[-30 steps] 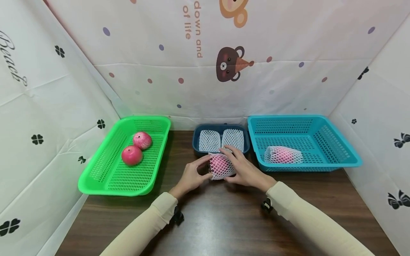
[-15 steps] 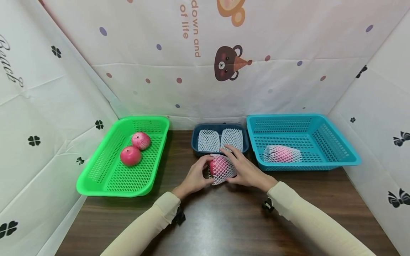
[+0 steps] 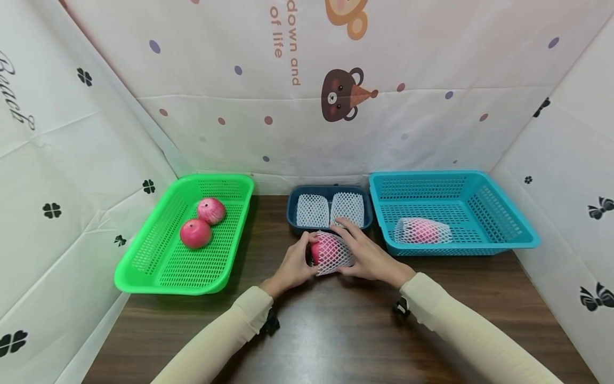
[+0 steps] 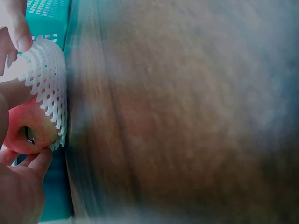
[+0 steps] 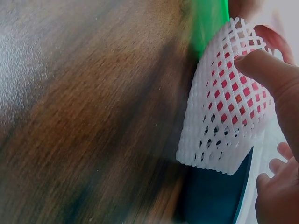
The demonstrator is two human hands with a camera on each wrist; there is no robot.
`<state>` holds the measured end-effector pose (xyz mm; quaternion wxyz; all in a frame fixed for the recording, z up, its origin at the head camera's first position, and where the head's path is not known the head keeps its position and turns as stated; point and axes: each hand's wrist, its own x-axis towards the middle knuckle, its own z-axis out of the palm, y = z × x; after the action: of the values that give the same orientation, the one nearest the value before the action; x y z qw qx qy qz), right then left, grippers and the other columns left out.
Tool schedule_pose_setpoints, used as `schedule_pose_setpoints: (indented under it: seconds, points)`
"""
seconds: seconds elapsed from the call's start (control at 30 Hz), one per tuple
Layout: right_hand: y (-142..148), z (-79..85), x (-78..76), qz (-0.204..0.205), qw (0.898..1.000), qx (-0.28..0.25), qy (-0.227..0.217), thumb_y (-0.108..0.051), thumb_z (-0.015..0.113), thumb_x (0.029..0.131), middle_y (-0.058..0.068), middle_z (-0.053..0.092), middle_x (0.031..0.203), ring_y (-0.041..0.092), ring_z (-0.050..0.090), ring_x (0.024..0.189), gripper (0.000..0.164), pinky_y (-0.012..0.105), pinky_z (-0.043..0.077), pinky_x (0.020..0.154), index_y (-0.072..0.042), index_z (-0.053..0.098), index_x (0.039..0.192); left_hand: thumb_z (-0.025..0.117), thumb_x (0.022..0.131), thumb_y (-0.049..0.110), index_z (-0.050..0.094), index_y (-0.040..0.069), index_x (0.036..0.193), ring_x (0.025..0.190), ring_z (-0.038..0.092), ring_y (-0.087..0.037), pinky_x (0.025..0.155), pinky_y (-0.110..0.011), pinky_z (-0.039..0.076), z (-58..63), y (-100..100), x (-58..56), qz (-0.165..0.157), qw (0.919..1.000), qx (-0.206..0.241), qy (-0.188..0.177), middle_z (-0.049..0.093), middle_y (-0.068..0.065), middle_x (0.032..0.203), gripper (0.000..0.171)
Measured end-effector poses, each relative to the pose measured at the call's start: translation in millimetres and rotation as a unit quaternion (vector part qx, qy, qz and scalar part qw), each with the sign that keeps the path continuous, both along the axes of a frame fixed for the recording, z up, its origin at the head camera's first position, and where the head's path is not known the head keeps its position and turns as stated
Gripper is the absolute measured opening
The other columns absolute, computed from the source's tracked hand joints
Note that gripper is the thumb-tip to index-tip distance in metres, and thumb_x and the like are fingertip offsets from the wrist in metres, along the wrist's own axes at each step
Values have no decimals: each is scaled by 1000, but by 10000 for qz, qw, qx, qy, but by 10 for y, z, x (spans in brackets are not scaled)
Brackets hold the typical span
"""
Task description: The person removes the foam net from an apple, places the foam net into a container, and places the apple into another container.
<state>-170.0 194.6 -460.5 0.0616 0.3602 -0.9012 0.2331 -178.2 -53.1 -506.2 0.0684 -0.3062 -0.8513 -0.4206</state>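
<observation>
A round red apple-like fruit (image 3: pixel 314 253) sat just on the person's side of the small dark blue rectangular plastic box (image 3: pixel 331 189), partly inside a white foam net sleeve (image 3: pixel 334 255), with its stem end bare. The left hand (image 3: pixel 291 265) was clamped on that bare end between thumb and fingers; the right hand (image 3: pixel 366 254) was clamped on the sleeve. Whether the fruit touched the brown wood-grain counter (image 3: pixel 312 336) could not be told.

The likeliest fault, by judgement, was a slip: the exposed skin looked smooth, and with the net only part-way over, a loosened left hand could have let the fruit pop out and roll away from the box. A hard pull on the sleeve's edge might have split its thin strands, while uneven pulling could have left the net askew, skin showing at one end. The right hand's upper fingers seemed close to the box, so a jerk there might have snagged the flat white spare sleeves (image 3: pixel 313 212) inside it.
</observation>
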Motion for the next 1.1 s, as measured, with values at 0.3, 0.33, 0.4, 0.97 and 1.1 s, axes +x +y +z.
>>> schedule_pose_setpoints:
  seconds: [0.3, 0.33, 0.4, 0.97, 1.1]
  points:
    - [3, 7, 45, 136, 9996, 44, -229, -30, 84, 87, 11, 39, 161, 27, 40, 147, 85, 48, 41, 114, -10, 40, 157, 88, 64, -5, 47, 4, 121, 128, 59, -27, 107, -40, 48, -13, -51, 20, 173, 9997, 144, 62, 61, -17, 135, 71]
    - [4, 12, 51, 145, 9996, 42, -223, -30, 84, 88, 10, 41, 160, 27, 41, 146, 83, 48, 41, 114, -11, 41, 157, 89, 64, -4, 47, 4, 121, 127, 60, -27, 106, -40, 49, -12, -56, 23, 198, 9997, 159, 60, 61, -16, 134, 72]
    - [4, 25, 58, 136, 9996, 62, -223, -30, 83, 89, 9, 46, 157, 26, 45, 143, 80, 47, 42, 113, -12, 43, 156, 90, 63, -2, 46, 4, 123, 123, 62, -26, 104, -40, 50, -17, -68, 25, 225, 9996, 177, 61, 62, -15, 131, 75]
    - [-104, 112, -6, 17, 9990, 376, 232, -21, 79, 92, 3, 71, 128, 18, 67, 116, 43, 38, 55, 97, -13, 70, 133, 94, 66, 8, 45, 5, 139, 119, 60, -24, 102, -41, 52, 3, -197, 59, 236, 9995, 24, 184, 58, -12, 134, 88]
    - [-127, 146, -14, 36, 9988, 395, 278, -16, 79, 92, 3, 73, 122, 16, 70, 110, 38, 36, 57, 93, -13, 73, 129, 94, 68, 12, 46, 4, 141, 119, 60, -24, 101, -42, 53, 10, -234, 72, 269, 9995, 28, 170, 57, -12, 135, 88]
